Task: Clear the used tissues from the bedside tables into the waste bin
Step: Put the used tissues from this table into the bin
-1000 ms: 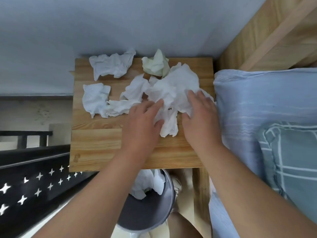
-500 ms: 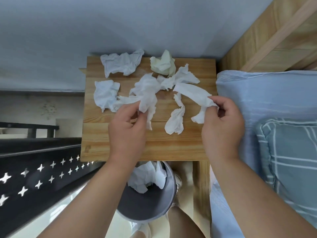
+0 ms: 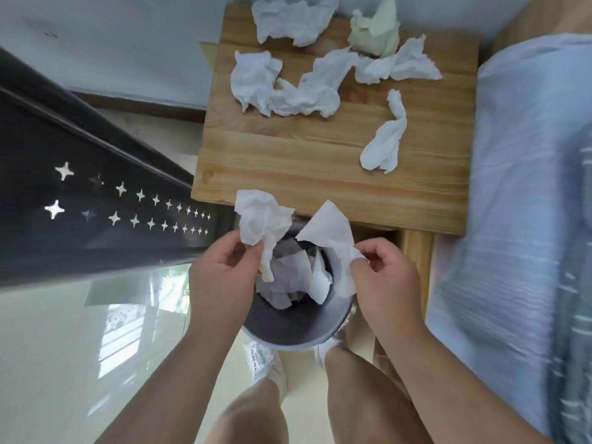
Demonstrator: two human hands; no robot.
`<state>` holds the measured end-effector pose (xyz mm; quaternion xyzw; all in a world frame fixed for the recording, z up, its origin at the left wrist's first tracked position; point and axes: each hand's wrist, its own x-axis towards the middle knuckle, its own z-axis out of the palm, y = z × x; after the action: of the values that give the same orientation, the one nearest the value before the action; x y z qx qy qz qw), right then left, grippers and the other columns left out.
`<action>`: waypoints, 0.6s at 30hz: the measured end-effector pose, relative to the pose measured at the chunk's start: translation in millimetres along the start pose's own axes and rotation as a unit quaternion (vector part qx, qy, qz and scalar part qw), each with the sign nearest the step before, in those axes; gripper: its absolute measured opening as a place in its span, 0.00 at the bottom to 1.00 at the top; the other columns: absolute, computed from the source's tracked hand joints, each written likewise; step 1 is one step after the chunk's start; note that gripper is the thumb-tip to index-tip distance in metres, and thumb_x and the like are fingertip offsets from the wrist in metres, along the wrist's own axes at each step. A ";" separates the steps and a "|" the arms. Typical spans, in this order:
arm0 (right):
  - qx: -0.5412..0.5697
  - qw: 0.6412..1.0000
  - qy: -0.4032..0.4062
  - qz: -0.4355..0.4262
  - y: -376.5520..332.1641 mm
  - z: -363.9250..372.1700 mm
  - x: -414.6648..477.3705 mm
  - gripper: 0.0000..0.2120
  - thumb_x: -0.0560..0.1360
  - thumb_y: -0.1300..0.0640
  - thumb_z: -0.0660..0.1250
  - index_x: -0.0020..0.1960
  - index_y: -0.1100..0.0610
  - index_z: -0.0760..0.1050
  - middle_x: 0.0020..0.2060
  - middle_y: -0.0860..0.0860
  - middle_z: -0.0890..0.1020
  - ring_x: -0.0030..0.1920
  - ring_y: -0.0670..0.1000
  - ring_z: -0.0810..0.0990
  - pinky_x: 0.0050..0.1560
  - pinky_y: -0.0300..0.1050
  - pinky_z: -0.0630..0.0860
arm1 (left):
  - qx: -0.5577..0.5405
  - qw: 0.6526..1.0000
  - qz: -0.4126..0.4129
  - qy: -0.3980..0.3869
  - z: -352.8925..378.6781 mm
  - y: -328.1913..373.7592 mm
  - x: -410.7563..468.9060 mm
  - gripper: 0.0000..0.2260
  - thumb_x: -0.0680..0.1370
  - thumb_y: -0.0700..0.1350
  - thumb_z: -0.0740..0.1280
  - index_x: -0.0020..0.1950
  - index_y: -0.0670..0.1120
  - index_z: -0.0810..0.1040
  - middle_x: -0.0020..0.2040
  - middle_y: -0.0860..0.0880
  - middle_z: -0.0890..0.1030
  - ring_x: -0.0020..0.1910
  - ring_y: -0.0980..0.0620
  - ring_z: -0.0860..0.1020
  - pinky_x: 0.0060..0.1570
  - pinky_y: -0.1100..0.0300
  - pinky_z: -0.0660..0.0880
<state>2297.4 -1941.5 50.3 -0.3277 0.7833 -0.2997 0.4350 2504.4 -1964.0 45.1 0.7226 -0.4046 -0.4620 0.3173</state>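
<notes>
My left hand pinches a crumpled white tissue and my right hand pinches another white tissue. Both hang over the grey waste bin, which stands on the floor below the table's near edge and holds several tissues. On the wooden bedside table lie several more white tissues, among them a twisted one near the right side, a bunched pair at the left, one at the far edge, and a pale yellow-green wad at the back.
A bed with light blue bedding borders the table on the right. A black metal panel with star cut-outs stands to the left. My legs and white shoes are beside the bin on a glossy floor.
Both hands lifted a tissue each off the table and drew back towards me, now holding them over the bin. The view tilted downward.
</notes>
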 end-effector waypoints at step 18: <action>-0.158 0.967 -0.175 0.099 70.3 23.6 16.9 0.16 0.75 0.52 0.68 0.62 0.49 0.82 0.56 0.45 0.84 0.53 0.44 0.81 0.43 0.38 0.73 | 0.092 0.978 -0.145 -0.121 5.3 -97.6 -10.2 0.19 0.82 0.45 0.70 0.68 0.63 0.78 0.60 0.61 0.83 0.48 0.60 0.84 0.46 0.49 0.88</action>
<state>2293.5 -1916.3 -21.4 -0.3605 0.7609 -0.0652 0.5356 2525.4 -1909.6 -33.9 0.7384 -0.3716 -0.5479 0.1282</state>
